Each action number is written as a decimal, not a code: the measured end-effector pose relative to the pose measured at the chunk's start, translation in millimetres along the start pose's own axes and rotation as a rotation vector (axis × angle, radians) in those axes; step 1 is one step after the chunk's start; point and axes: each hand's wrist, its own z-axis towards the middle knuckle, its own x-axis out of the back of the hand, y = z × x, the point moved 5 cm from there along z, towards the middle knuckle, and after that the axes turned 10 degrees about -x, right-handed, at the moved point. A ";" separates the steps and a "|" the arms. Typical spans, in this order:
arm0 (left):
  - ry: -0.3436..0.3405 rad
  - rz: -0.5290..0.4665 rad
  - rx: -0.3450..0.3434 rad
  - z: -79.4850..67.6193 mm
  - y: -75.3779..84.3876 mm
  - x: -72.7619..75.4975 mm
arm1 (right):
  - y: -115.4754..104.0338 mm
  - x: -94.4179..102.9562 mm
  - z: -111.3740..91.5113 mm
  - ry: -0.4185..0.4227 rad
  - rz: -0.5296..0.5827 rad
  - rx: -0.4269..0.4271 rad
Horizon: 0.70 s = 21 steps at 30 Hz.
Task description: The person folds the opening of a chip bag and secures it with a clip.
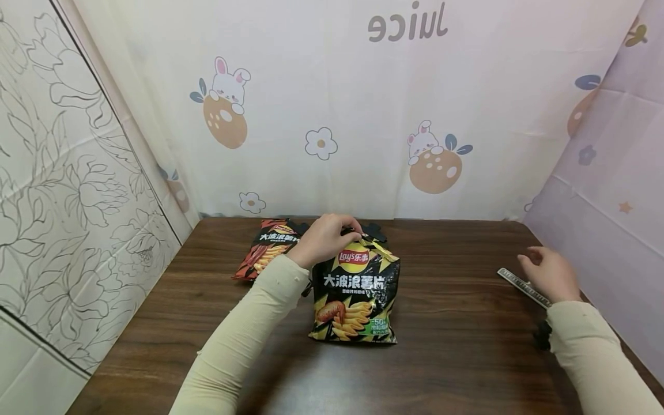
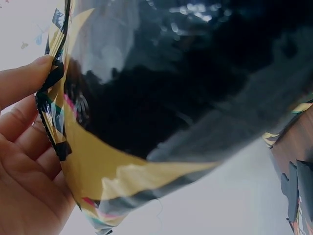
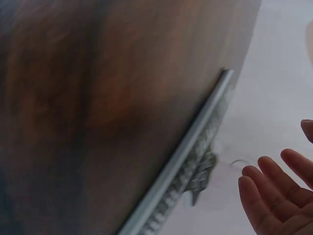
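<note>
In the head view a black Lay's chip bag (image 1: 355, 288) stands upright near the table's middle. My left hand (image 1: 327, 239) pinches its crinkled top edge. The left wrist view shows the thumb and fingers of the left hand (image 2: 34, 142) on either side of the seal of the bag (image 2: 161, 98). Far to the right, my right hand (image 1: 552, 274) is beside a thin pale strip with a patterned face (image 1: 519, 283). In the right wrist view the right hand's fingers (image 3: 264, 208) are relaxed and apart from the strip (image 3: 181, 159).
A red and black chip bag (image 1: 267, 253) lies at the back left, partly behind my left arm. Black cut-out shapes (image 1: 374, 232) show behind the standing bag. A small dark object (image 1: 542, 335) is by the right wrist. A printed curtain (image 1: 321, 184) hangs behind the wooden table (image 1: 446, 357).
</note>
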 end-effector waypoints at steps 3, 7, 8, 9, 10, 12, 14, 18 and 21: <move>-0.003 0.002 0.001 0.1 -0.2 -0.2 | 9.5 -1.8 1.8 -0.006 -0.015 -0.011; -0.007 0.002 0.008 0.3 -0.9 -0.4 | 19.9 -3.4 5.5 -0.024 -0.050 -0.028; -0.007 0.003 0.010 0.3 -1.1 -0.4 | 22.0 -3.7 6.5 -0.034 -0.060 -0.034; -0.008 0.003 0.012 0.3 -1.2 -0.4 | 23.7 -4.0 7.3 -0.044 -0.072 -0.039; -0.008 0.003 0.013 0.2 -1.2 -0.3 | 25.0 -4.1 8.2 -0.052 -0.080 -0.040; -0.010 0.002 0.015 0.1 -1.2 -0.3 | 27.4 -4.3 9.6 -0.073 -0.093 -0.045; -0.009 0.004 0.014 0.0 -0.9 -0.2 | 29.4 -4.6 10.8 -0.092 -0.103 -0.052; -0.009 0.003 0.011 0.1 -0.1 0.0 | 33.3 -5.9 11.9 -0.140 -0.138 -0.073; -0.011 0.004 0.008 0.2 0.1 0.0 | 36.1 -6.9 11.8 -0.180 -0.169 -0.083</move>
